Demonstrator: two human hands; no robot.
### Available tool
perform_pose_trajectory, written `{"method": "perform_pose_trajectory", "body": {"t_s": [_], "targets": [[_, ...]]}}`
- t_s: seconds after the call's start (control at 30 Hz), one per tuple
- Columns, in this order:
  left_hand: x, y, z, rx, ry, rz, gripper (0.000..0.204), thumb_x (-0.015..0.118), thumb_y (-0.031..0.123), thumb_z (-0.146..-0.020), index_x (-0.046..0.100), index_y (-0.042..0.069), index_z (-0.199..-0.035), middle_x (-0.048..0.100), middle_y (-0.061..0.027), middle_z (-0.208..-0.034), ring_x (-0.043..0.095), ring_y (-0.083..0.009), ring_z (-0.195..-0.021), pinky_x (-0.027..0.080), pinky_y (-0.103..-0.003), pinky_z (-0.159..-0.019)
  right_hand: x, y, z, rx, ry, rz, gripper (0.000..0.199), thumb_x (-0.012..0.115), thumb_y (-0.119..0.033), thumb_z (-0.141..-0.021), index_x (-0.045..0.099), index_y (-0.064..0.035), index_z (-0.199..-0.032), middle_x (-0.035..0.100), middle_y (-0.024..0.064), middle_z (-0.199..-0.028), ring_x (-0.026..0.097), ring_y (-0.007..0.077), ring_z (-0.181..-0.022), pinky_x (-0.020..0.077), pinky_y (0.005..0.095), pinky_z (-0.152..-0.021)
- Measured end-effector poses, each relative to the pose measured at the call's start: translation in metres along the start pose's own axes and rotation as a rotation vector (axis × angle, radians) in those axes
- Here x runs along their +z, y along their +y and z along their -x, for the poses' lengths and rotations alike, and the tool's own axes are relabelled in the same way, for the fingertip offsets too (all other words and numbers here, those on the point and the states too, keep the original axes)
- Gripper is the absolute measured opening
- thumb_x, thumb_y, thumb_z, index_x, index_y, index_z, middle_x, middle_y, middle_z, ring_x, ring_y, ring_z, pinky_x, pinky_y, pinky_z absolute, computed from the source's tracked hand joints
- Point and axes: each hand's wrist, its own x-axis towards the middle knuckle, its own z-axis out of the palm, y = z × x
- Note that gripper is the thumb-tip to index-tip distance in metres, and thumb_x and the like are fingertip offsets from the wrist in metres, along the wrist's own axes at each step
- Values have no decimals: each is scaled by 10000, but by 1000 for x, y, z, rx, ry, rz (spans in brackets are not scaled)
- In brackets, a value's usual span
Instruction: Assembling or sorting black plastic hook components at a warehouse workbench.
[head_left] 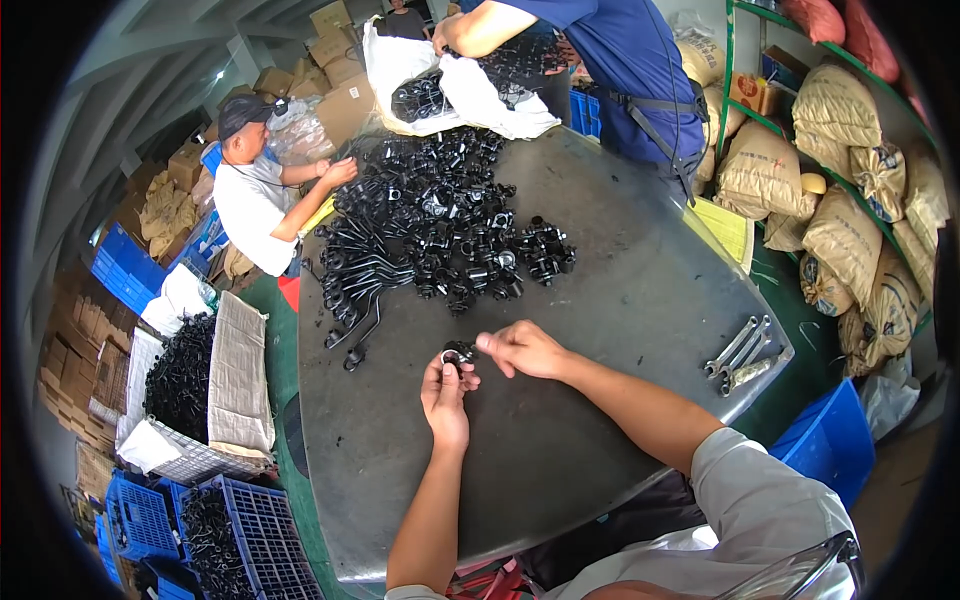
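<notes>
My left hand [447, 398] is closed around a small black ring-shaped clamp [457, 352], held just above the near part of the grey table [610, 255]. The ring's opening faces up toward me. My right hand [525, 350] is at the clamp's right edge, its thumb reaching the part and its other fingers curled; the exact contact is too small to make out. Beyond my hands lies a large heap of black clamps [470, 250]. Black bent rods with ringed ends [360, 270] lie along the heap's left side.
Several wrenches [738, 350] lie at the table's right corner. Across the table, one person in white [250, 205] and another in blue [640, 80] stand beside the heap and a white sack [490, 100]. Crates of black parts [250, 540] stand left; a blue bin [825, 440] and sack-filled shelves stand right.
</notes>
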Motion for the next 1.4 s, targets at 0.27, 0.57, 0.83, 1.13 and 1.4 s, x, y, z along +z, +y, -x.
{"method": "perform_pose_trajectory", "body": {"t_s": [0.27, 0.57, 0.83, 1.13, 1.4], "targets": [[0, 3, 0, 0, 2, 40, 342, 531, 309, -1059, 566, 8, -1220, 668, -54, -988, 603, -121, -804, 488, -268, -763, 16, -12, 4, -313, 165, -11, 418, 631, -443, -984, 702, -33, -953, 646, 32, -788, 564, 128, -686, 470, 325, -631], [0, 3, 0, -16, 17, 50, 355, 515, 311, -1065, 559, 3, -1235, 658, -45, -979, 593, -115, -821, 483, -266, -759, 20, -11, 5, -230, 134, 37, 320, 779, -253, -895, 640, -60, -1110, 619, 11, -813, 524, 82, -638, 437, 281, -571], [0, 3, 1, -2, 14, 39, 357, 512, 291, -1066, 560, -5, -1259, 651, -37, -984, 576, -103, -816, 478, -254, -755, 26, -19, 10, -279, 171, -125, 326, 786, -199, -875, 643, -54, -1131, 625, 18, -825, 498, 79, -612, 427, 281, -553], [0, 2, 2, 16, -8, 52, 347, 535, 268, -1049, 561, -14, -1251, 640, -44, -991, 556, -109, -799, 463, -247, -739, 22, -17, 11, -304, 111, 79, 312, 781, -143, -872, 632, -33, -1123, 644, 12, -867, 493, 67, -638, 425, 263, -563], [7, 14, 11, 291, 98, -146, 348, 565, 275, -984, 568, -12, -1181, 595, -34, -935, 526, -96, -758, 441, -238, -702, 32, -32, 18, -572, 221, 255, 369, 811, -131, -783, 632, -65, -1098, 646, 62, -864, 585, 167, -603, 487, 327, -550]]}}
